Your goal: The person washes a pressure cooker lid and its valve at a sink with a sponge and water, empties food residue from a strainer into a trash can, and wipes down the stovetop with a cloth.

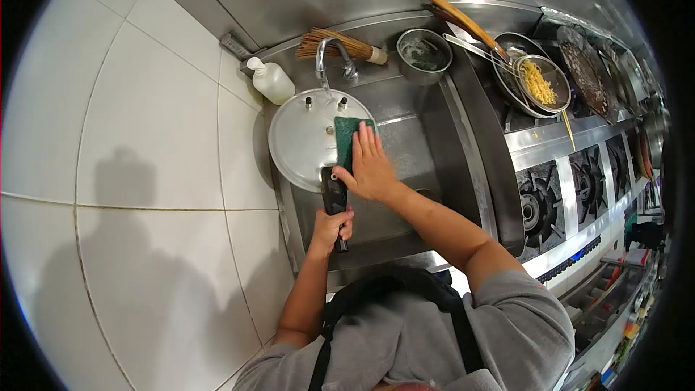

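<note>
A round metal lid (297, 137) is held over the left part of the steel sink, under the curved faucet (321, 58). My left hand (333, 229) is wrapped round the lid's black handle (334, 195). Flat against a green scouring pad (345, 137), my right hand (371, 163) presses it on the lid's right side, with the fingers stretched out. Two small black knobs stand on the lid near the faucet.
A white pump bottle (272, 82), a bamboo brush (347, 45) and a metal pot (424, 56) line the sink's back edge. Right of the sink (463, 123), a strainer of yellow food (538, 83) rests on a pan beside stove burners (533, 210).
</note>
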